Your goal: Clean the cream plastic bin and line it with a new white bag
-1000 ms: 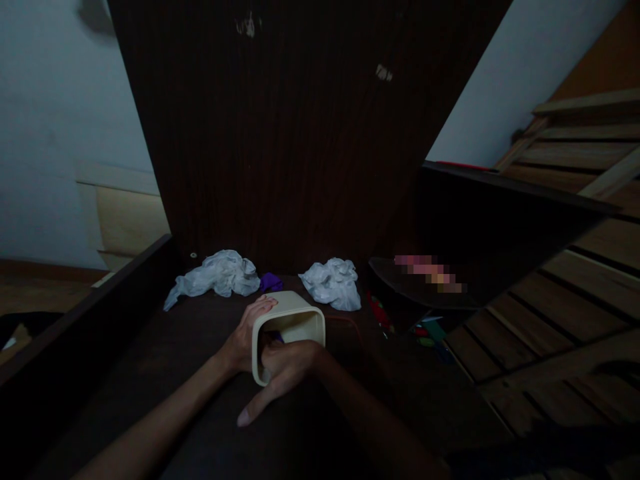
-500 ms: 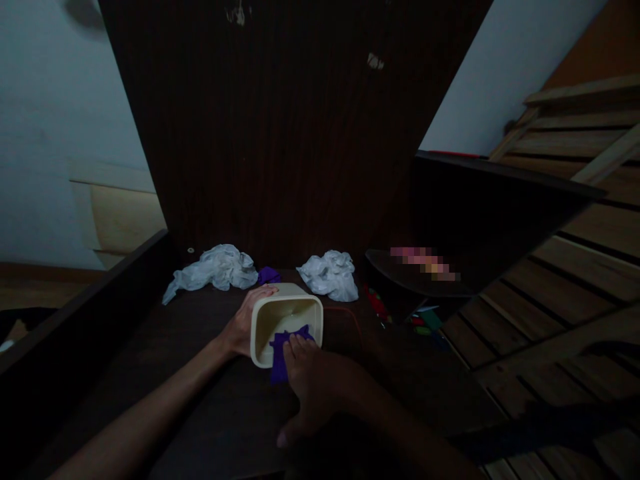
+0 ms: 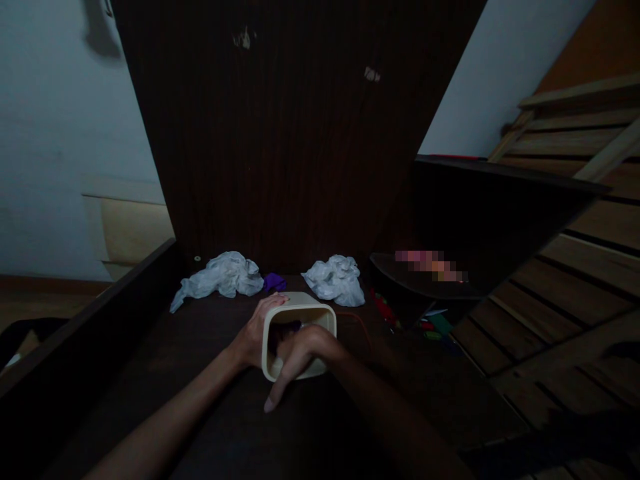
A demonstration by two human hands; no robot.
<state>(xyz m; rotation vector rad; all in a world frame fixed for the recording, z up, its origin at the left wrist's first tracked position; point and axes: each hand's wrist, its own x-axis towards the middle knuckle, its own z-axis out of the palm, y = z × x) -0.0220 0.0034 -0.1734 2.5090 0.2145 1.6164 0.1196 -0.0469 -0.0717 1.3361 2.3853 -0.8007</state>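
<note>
A cream-coloured plastic container (image 3: 327,319) lies on its side on the dark desk, its mouth facing me. My left hand (image 3: 257,333) grips its left side, with the fingers over the top edge. Inside the mouth is my right hand (image 3: 297,350), its thumb outside, pointing down past the lower rim. A dark purple cloth (image 3: 287,328) shows in part under the right fingers, against the inner left wall; the fingertips are hidden. Behind the container, another purple cloth (image 3: 275,282) lies between two crumpled white plastic bags, one on the left (image 3: 225,275) and one on the right (image 3: 336,280).
A tall dark panel (image 3: 290,147) rises behind the desk. Corner shelves (image 3: 425,280) stand at the right, with small red and green items (image 3: 440,325) below. A raised edge (image 3: 115,300) runs along the left. Wooden slats (image 3: 590,267) fill the far right.
My right hand has pushed deeper into the container, taking the purple cloth inside from the lower rim. The view has shifted slightly. My left hand keeps its hold.
</note>
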